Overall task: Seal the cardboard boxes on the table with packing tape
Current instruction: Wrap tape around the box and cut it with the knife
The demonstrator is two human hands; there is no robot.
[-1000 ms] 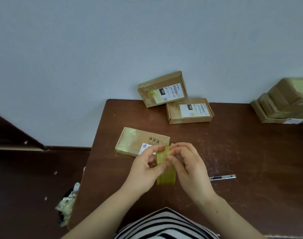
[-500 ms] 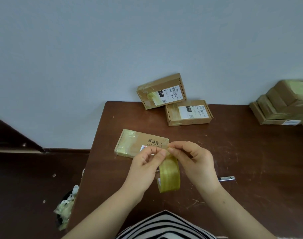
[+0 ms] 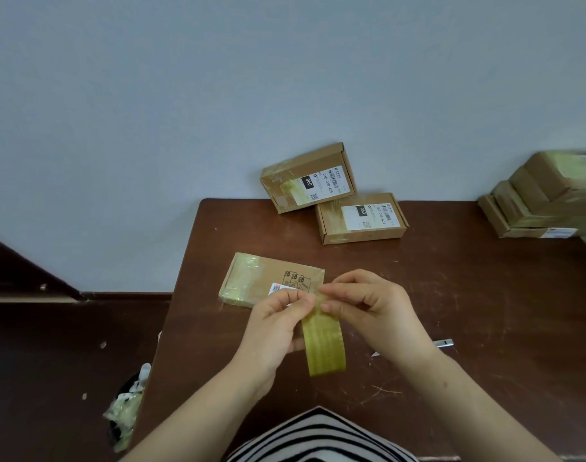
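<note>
table (image 3: pixel 451 295) brown, scratched | wall (image 3: pixel 218 95) grey | left hand (image 3: pixel 271 331), right hand (image 3: pixel 375 311) — pinching tape (image 3: pixel 325 348)

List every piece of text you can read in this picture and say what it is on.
"060": box propped against the wall.
"060-068 A05": same box.
"060": flat box beside it.
"060-068 A05": same flat box.
Nearest box: sticker print too small to read.
Stacked boxes at right: labels blurred, unreadable.
</note>
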